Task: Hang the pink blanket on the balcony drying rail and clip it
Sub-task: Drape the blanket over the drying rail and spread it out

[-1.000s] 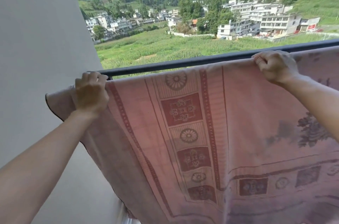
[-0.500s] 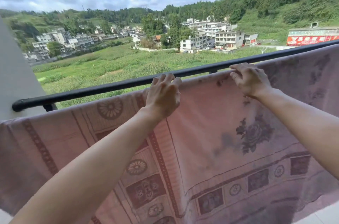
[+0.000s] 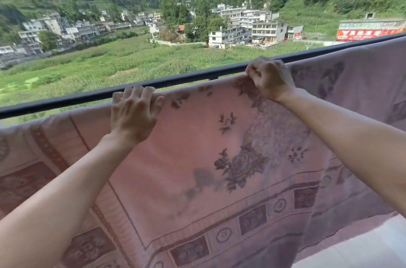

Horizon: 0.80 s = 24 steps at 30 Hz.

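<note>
— Where is the pink blanket [image 3: 197, 136]?
— It hangs on my side of the black drying rail [image 3: 66, 103], with its top edge just beneath the rail.
— And your hands?
— My left hand [image 3: 135, 111] lies on that edge, fingers straight and spread. My right hand [image 3: 270, 78] pinches the edge with curled fingers.

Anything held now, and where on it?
Right hand grips the pink blanket at its top edge by the rail; left hand presses flat on it.
</note>
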{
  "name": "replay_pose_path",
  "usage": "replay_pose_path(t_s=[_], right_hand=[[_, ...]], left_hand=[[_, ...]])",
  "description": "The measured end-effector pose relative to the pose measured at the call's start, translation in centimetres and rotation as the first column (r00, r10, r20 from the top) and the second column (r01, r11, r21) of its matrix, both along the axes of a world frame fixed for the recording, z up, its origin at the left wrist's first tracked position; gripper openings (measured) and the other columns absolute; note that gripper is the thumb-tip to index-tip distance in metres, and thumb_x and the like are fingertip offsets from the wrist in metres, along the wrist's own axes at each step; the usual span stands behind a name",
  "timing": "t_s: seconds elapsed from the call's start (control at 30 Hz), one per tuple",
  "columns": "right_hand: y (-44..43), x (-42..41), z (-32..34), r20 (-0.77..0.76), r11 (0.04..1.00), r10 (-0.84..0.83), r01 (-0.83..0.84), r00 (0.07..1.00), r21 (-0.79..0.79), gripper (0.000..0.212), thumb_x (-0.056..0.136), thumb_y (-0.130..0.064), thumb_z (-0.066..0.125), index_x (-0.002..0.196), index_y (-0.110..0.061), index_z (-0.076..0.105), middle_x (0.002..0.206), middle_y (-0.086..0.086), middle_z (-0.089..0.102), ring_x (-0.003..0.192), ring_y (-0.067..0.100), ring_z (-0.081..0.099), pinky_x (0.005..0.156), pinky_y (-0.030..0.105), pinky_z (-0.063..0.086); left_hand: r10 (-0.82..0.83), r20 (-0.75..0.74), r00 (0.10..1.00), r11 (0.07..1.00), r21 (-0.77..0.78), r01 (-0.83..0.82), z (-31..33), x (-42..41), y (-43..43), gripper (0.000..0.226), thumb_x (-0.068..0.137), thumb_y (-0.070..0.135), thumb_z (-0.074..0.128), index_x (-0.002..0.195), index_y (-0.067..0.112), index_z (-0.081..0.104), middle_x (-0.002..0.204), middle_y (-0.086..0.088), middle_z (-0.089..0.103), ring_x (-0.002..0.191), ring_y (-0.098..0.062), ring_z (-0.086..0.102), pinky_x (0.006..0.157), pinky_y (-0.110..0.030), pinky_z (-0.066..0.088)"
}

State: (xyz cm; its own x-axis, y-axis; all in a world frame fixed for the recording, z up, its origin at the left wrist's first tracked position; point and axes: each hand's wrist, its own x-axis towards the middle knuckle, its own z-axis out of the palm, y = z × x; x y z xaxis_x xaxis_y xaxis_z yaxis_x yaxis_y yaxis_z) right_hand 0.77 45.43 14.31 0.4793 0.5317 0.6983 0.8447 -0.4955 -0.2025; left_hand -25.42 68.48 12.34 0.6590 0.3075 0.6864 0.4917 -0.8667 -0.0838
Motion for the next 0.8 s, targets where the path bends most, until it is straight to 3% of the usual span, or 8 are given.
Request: replay_pose_path(t_s=[0.17,0.33,0.57,0.8], right_hand=[[-8.8,4.2,-2.8,0.0,0.976,-0.159,0.157,0.987,0.153,0.022,0.094,-0.03,0.052,0.104,-0.015,0.066,0.107,0.009,0.067,0.103,0.033,0.059,0.086,0.045,0.045],[-18.2,7.9,-5.6,-0.149,0.925,-0.372,0.38,0.916,0.026,0.03,0.091,-0.033,0.057,0.118,-0.018,0.063,0.116,0.008,0.065,0.109,0.031,0.059,0.088,0.044,0.049],[-31.1,10.2,-7.9,-0.247,0.768,-0.639,0.625,0.729,-0.14,0.036,0.092,-0.034,0.058,0.124,-0.019,0.059,0.121,0.008,0.064,0.11,0.031,0.059,0.087,0.04,0.048],[-42.6,9.0,-8.7,-0.335,0.614,-0.777,0.758,0.533,-0.218,0.035,0.092,-0.037,0.056,0.124,-0.023,0.057,0.123,0.005,0.063,0.108,0.029,0.061,0.085,0.041,0.052]], left_hand=[[-0.316,0.022,0.948,0.944,0.104,0.312,0.9,6.5,-8.6,0.03,0.09,0.028,0.052,0.111,0.008,0.06,0.107,-0.012,0.058,0.098,-0.033,0.054,0.086,-0.047,0.04],[-0.578,-0.017,0.816,0.812,0.089,0.577,-1.5,15.7,-17.0,0.023,0.087,0.023,0.049,0.094,0.011,0.067,0.095,-0.006,0.061,0.089,-0.029,0.056,0.077,-0.04,0.041],[-0.76,-0.134,0.636,0.641,0.008,0.767,-5.1,27.1,-27.9,0.021,0.079,0.025,0.046,0.083,0.012,0.061,0.088,-0.007,0.059,0.084,-0.029,0.055,0.071,-0.041,0.045],[-0.843,-0.227,0.487,0.508,-0.04,0.861,-5.6,33.7,-38.5,0.017,0.08,0.024,0.055,0.09,0.012,0.063,0.092,-0.007,0.06,0.088,-0.03,0.056,0.072,-0.039,0.042]])
